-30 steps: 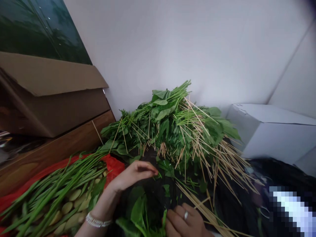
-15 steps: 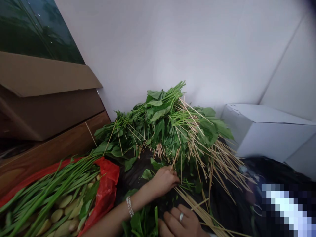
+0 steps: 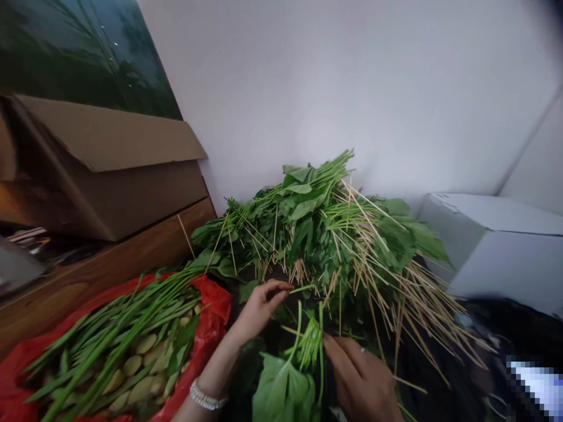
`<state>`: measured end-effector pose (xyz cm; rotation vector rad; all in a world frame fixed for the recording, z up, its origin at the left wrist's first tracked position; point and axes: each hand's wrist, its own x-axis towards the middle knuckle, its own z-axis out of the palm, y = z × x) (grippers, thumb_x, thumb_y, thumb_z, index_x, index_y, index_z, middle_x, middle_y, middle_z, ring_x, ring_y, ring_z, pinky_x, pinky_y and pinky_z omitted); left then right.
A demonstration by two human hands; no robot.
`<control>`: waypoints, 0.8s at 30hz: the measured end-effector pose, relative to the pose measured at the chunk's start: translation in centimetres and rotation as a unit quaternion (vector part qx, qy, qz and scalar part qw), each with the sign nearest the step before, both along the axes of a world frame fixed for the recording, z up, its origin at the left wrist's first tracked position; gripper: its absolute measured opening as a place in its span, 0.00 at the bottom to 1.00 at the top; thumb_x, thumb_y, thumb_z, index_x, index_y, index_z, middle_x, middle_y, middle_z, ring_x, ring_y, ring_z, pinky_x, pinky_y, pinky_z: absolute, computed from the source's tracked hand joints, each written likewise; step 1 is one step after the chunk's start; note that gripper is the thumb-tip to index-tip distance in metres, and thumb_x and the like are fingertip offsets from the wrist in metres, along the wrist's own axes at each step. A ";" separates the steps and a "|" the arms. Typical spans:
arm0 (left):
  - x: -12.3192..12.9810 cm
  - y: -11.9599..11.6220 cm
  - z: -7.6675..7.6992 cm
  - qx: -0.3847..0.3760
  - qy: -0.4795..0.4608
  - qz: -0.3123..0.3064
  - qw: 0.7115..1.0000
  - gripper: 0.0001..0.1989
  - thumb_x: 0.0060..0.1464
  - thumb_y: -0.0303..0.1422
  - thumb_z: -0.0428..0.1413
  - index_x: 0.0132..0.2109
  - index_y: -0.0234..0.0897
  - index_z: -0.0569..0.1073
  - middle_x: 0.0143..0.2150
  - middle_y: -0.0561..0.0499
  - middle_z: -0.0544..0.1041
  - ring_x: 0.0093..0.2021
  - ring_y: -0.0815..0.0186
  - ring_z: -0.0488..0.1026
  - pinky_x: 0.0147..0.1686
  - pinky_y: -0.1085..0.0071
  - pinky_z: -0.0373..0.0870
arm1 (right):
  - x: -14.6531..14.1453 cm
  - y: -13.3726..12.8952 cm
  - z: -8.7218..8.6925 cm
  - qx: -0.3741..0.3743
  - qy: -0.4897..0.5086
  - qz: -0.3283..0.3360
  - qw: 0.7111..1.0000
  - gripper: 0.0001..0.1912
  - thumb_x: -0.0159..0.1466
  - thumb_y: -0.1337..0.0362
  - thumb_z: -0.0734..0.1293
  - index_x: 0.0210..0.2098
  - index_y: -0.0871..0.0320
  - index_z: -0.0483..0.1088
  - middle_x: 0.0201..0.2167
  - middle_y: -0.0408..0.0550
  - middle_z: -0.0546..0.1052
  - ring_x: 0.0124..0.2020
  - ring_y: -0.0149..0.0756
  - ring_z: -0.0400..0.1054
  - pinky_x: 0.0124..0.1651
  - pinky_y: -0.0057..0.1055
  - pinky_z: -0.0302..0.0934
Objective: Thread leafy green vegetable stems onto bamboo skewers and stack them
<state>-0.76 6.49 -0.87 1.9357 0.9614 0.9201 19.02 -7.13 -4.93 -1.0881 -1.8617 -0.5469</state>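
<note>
My left hand (image 3: 263, 306), a beaded bracelet at its wrist, pinches a short green stem (image 3: 302, 288) between thumb and fingertips. To its right and lower, my right hand (image 3: 363, 375) is closed around a small bunch of leafy greens (image 3: 285, 384), whose cut stems point up and leaves hang down. A thin stick sticks out beside that bunch. Behind both hands lies a large heap of leafy greens (image 3: 303, 205), with many thin wooden sticks (image 3: 422, 299) poking out, mostly to the right.
At the left, a red plastic bag (image 3: 215, 310) holds long green pods and round slices. An open cardboard box (image 3: 145, 176) stands behind it on a wooden surface (image 3: 65, 284). A white box (image 3: 505, 252) is at the right, beside black plastic (image 3: 514, 322). A white wall rises behind.
My left hand has moved left and up from the heap and now pinches a stem. My right hand has risen with the leafy bunch. The view has shifted left.
</note>
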 end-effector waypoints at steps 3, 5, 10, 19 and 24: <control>0.4 -0.2 -1.8 -0.064 -0.064 0.010 0.996 0.15 0.56 0.42 0.55 0.41 0.35 0.78 0.37 0.47 0.77 0.37 0.64 0.72 0.41 0.69 0.66 | 0.1 0.8 -1.0 -0.036 -0.010 -0.057 0.998 0.16 0.67 0.72 0.52 0.47 0.61 0.68 0.29 0.48 0.78 0.23 0.31 0.73 0.26 0.26 0.62; 0.6 -0.4 -2.4 -0.122 -0.124 0.016 0.985 0.15 0.53 0.44 0.57 0.38 0.35 0.78 0.36 0.48 0.77 0.33 0.66 0.71 0.38 0.71 0.67 | 0.2 1.2 -1.7 -0.049 -0.012 -0.073 0.996 0.18 0.68 0.71 0.50 0.47 0.61 0.68 0.30 0.49 0.78 0.23 0.31 0.72 0.26 0.26 0.63; 0.6 -1.1 -2.6 -0.214 -0.219 0.028 0.952 0.13 0.45 0.40 0.65 0.35 0.36 0.79 0.34 0.49 0.79 0.34 0.68 0.72 0.40 0.74 0.67 | 0.5 1.4 -2.6 -0.081 -0.009 -0.080 0.993 0.19 0.70 0.69 0.49 0.47 0.61 0.68 0.30 0.48 0.78 0.24 0.32 0.74 0.27 0.26 0.65; 0.5 -1.8 -2.6 -0.246 -0.234 0.021 0.940 0.13 0.40 0.36 0.68 0.34 0.34 0.81 0.32 0.49 0.79 0.33 0.68 0.72 0.38 0.73 0.66 | 0.4 1.4 -2.5 -0.099 -0.012 -0.088 0.991 0.19 0.71 0.66 0.50 0.48 0.61 0.70 0.28 0.46 0.78 0.22 0.31 0.73 0.24 0.25 0.63; 0.6 -1.9 -2.5 -0.225 -0.232 0.027 0.946 0.12 0.40 0.36 0.68 0.33 0.34 0.82 0.31 0.49 0.79 0.31 0.68 0.71 0.37 0.74 0.65 | 0.3 1.3 -2.5 -0.100 -0.011 -0.091 0.991 0.19 0.71 0.65 0.50 0.47 0.61 0.71 0.28 0.46 0.78 0.21 0.31 0.73 0.23 0.25 0.62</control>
